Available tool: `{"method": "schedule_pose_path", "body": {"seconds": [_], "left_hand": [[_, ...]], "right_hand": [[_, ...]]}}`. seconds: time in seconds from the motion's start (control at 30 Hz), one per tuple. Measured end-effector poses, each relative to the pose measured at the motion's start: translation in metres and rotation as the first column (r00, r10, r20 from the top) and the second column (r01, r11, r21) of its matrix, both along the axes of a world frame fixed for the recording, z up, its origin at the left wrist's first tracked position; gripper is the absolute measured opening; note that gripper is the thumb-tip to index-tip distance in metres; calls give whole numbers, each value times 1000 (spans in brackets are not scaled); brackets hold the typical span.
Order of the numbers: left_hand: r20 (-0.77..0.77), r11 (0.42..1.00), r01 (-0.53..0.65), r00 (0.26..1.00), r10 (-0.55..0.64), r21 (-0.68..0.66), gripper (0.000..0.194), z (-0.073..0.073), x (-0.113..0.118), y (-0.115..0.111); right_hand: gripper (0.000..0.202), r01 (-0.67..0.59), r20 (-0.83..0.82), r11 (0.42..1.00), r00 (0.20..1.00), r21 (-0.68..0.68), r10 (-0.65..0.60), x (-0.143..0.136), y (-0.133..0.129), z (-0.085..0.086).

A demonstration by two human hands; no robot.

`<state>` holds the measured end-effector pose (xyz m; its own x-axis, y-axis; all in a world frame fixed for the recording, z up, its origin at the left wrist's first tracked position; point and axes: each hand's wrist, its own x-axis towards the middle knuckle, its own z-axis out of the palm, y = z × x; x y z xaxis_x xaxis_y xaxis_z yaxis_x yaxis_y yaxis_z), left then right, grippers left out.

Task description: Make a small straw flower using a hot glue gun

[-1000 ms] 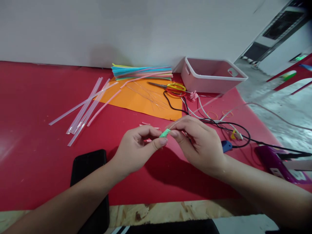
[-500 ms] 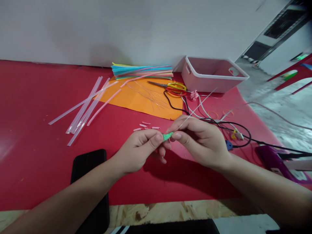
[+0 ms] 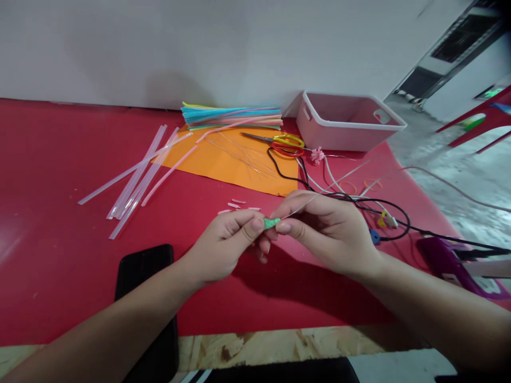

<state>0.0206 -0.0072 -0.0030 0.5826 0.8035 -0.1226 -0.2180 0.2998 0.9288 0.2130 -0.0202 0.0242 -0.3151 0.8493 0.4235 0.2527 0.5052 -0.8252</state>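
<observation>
Between the fingertips of both hands is a small green crinkled piece (image 3: 272, 223), above the red tabletop. My left hand (image 3: 227, 244) is closed, pinching its left end between thumb and fingers. At the other end my right hand (image 3: 329, 229) is closed too, thumb and forefinger pinching the tip. A thin clear strand (image 3: 325, 190) runs from that end up and to the right across the right hand. Just beyond the hands lie several short pink pieces (image 3: 238, 201). The ends of the green piece are hidden by my fingers.
An orange sheet (image 3: 191, 159) holds loose strands and scissors (image 3: 285, 143). Behind it lie coloured strips (image 3: 231, 116). Clear strips (image 3: 136, 175) are at left, a black phone (image 3: 146, 266) at front left. A pink bin (image 3: 347, 133) and cables (image 3: 395, 205) are at right.
The green piece has turned more level and shifted slightly left. The strand has tipped lower and farther right. Both hands keep their pinch.
</observation>
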Motion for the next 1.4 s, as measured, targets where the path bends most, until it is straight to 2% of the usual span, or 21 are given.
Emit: {"method": "schedule_pose_path", "body": {"seconds": [0.1, 0.2, 0.3, 0.37, 0.47, 0.53, 0.6, 0.7, 0.8, 0.93, 1.0, 1.07, 1.13, 1.23, 1.33, 1.4], "left_hand": [[63, 994, 59, 997, -53, -89, 41, -1, -1, -1], [155, 964, 184, 976, -155, -194, 41, 0, -2, -1], [199, 924, 278, 952, -230, -262, 41, 1, -4, -2], [166, 942, 231, 967, -194, -243, 42, 1, -3, -2], [25, 998, 50, 998, -49, -34, 36, 0, -1, -3], [-81, 987, -63, 994, 76, 150, 29, -1, 0, -4], [-176, 944, -125, 967, 185, 305, 23, -1, 0, -5], [-267, 875, -95, 932, 246, 475, 22, 1, -2, -7], [-286, 854, -29, 936, 206, 519, 29, 4, -4, -6], [-217, 927, 19, 974, 67, 375, 35, 7, -4, -4], [-141, 972, 53, 990, -21, 228, 38, 8, -3, -4], [-59, 992, 110, 993, -107, 55, 42, 8, -3, -3], [25, 979, 184, 983, -183, -89, 45, 7, -4, -3], [139, 937, 271, 960, -245, -221, 45, 8, -5, -2], [176, 911, 305, 949, -263, -279, 49, 9, -5, -1], [151, 919, 276, 959, -241, -281, 50, 8, -3, 0]], "right_hand": [[8, 17, 83, 987, 996, 157, -30, 2, 0, -2], [10, -8, 120, 969, 992, 246, -22, 2, 0, -3], [9, -25, 90, 970, 996, 240, 3, 1, -1, -4], [8, 5, 63, 979, 998, 204, -19, 1, -1, -4], [8, 82, 55, 985, 994, 154, -91, -1, -1, -4], [8, 113, 77, 984, 989, 135, -125, -2, -1, -4], [8, 119, 100, 984, 986, 135, -133, -3, -1, -4], [9, 104, 108, 978, 986, 180, -125, -3, -2, -3], [10, 79, 103, 970, 989, 229, -105, -3, -3, -1], [11, 55, 101, 963, 991, 263, -85, -3, -3, 0], [12, 38, 102, 956, 992, 290, -71, -2, -2, -1], [12, 15, 111, 951, 992, 307, -51, 0, -1, -1], [11, -10, 118, 948, 993, 317, -29, 1, -1, -1], [10, -52, 125, 943, 992, 330, 11, 3, 0, -1], [12, -90, 165, 930, 986, 356, 32, 3, -1, 0], [14, -75, 205, 916, 979, 395, -9, 3, -1, -3]]}}
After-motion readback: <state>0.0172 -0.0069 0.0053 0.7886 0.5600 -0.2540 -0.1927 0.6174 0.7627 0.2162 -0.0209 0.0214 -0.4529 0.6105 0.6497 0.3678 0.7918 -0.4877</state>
